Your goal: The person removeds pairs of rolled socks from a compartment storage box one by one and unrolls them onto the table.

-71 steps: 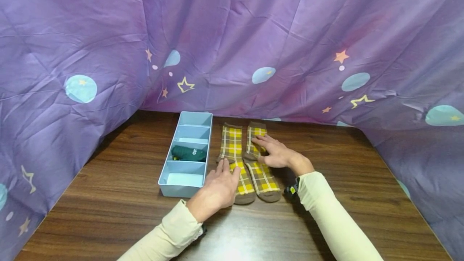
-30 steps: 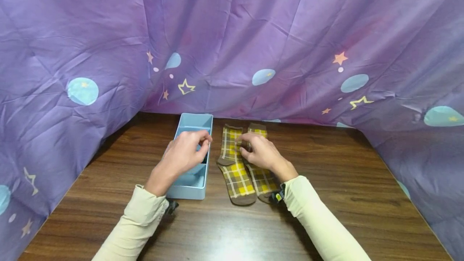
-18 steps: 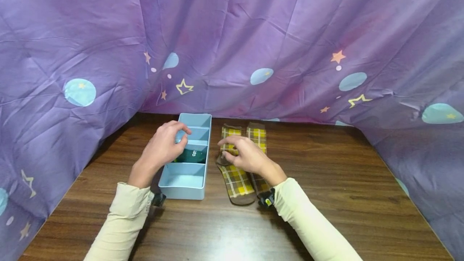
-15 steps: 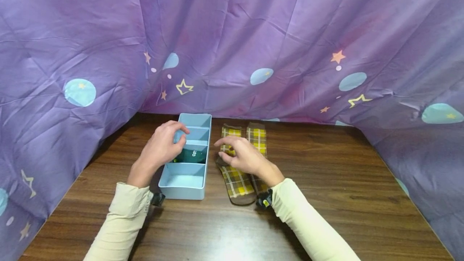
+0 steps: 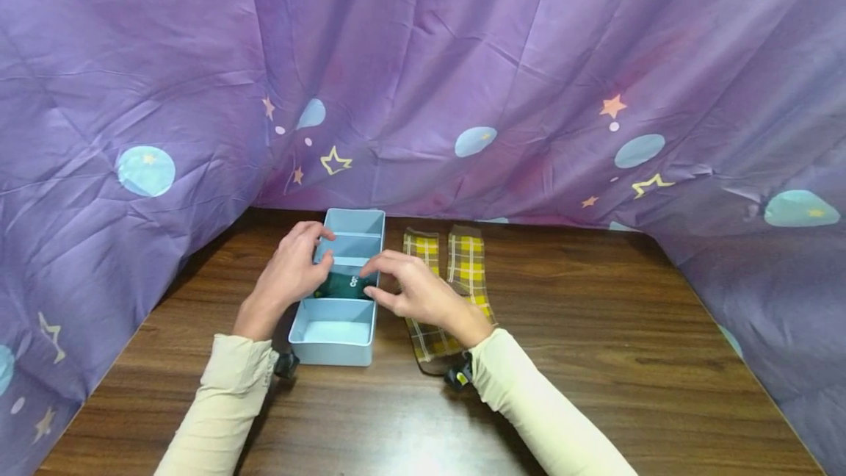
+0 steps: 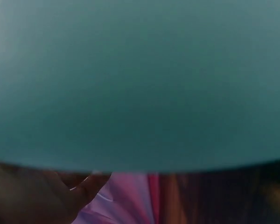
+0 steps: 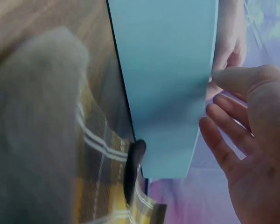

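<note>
A light blue box (image 5: 330,355) with several compartments stands left of the middle of the table. In one compartment lies a dark green folded cloth bundle (image 5: 338,286) with white lettering, probably a sock. My left hand (image 5: 287,274) hovers at the box's left rim, fingers loosely bent and holding nothing. From the right, my right hand (image 5: 423,292) reaches over the other rim, thumb and fingers apart, fingertips close over the green bundle. Beneath and beside my right arm lie two yellow-and-brown plaid socks, a left one (image 5: 429,340) partly covered and a right one (image 5: 468,263).
The wooden table (image 5: 595,344) meets a purple curtain (image 5: 423,57) with stars and planets along its back and sides. In the left wrist view the box wall (image 6: 140,93) fills most of the picture.
My hands have left the plaid socks. The left hand moved left to the box, and the right hand moved left across the socks to the box's right rim. The socks stay lying flat.
</note>
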`<action>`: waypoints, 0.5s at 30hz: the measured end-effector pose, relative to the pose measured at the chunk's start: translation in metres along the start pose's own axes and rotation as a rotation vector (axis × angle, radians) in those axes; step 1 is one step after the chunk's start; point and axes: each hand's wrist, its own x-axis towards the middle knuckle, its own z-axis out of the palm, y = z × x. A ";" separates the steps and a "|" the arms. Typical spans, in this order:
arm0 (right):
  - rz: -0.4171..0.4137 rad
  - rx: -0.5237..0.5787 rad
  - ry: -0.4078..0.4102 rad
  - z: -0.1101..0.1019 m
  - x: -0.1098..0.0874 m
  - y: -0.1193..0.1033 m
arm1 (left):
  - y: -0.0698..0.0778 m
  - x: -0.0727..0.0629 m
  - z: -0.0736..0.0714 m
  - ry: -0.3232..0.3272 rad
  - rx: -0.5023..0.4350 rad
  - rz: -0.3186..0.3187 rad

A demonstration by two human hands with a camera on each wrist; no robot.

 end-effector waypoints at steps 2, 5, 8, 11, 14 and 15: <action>0.011 -0.011 -0.034 0.003 0.001 -0.001 | -0.002 0.000 0.001 0.002 -0.009 -0.008; 0.037 -0.037 -0.068 0.006 0.003 -0.003 | -0.006 0.000 0.002 0.002 -0.028 -0.028; 0.062 -0.075 -0.084 0.006 0.005 -0.005 | -0.010 0.000 0.005 -0.001 -0.041 -0.045; 0.087 -0.112 -0.107 0.006 0.008 -0.007 | -0.014 0.000 0.009 -0.005 -0.047 -0.070; 0.107 -0.139 -0.134 0.005 0.011 -0.009 | -0.018 0.000 0.012 -0.004 -0.048 -0.097; 0.113 -0.142 -0.142 0.005 0.012 -0.009 | -0.019 0.001 0.013 -0.003 -0.050 -0.105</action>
